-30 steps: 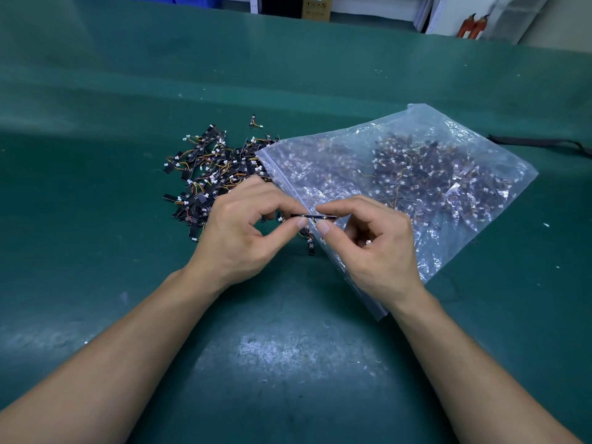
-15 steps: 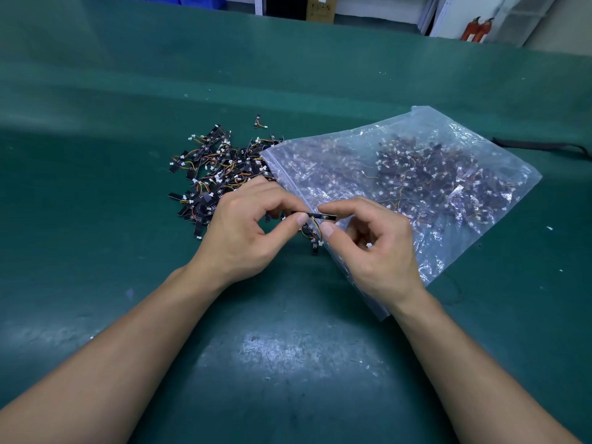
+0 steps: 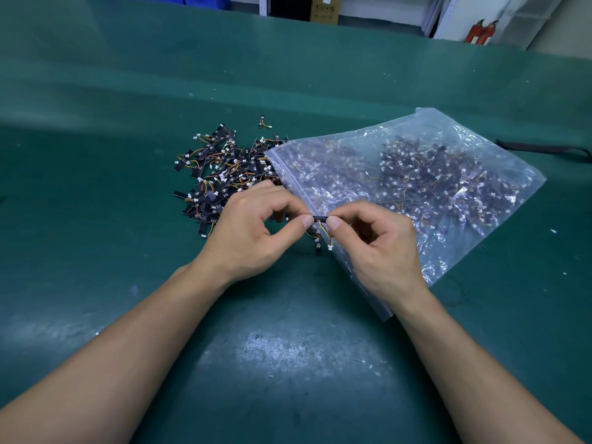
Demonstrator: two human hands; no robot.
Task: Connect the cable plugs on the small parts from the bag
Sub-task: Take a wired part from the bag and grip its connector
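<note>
L grip (image 3: 250,232): thumb + index pinch the left end of a small black part (image 3: 320,217); other fingers curled under. R grip (image 3: 381,248): thumb + index pinch the right end of the same part; remaining fingers curled in, holding nothing else. Both grips are grasping, w/ the part held level betw. the two thumb tips. Thin yellow/orange wires hang from the part's underside and end in a white plug (image 3: 330,247), dangling free, not mated w/ anything.

Directly behind R grip: clear zip bag (image 3: 448,193) lying flat, mouth edge running diag. toward the left. Many more parts inside, densest at the far-right end. R wrist lies over the bag's near corner. Behind L grip: loose pile of parts (image 3: 221,168) on the table, reaching the bag mouth; L knuckles hide the pile's near edge. One stray part (image 3: 262,119) sits apart on the far side.

Table (image 3: 288,363): dark green mat, scuffed, glare patch near the body. Black strap (image 3: 544,149) at far right. Bkgd: cardboard box (image 3: 324,9), two red extinguishers (image 3: 480,30).
</note>
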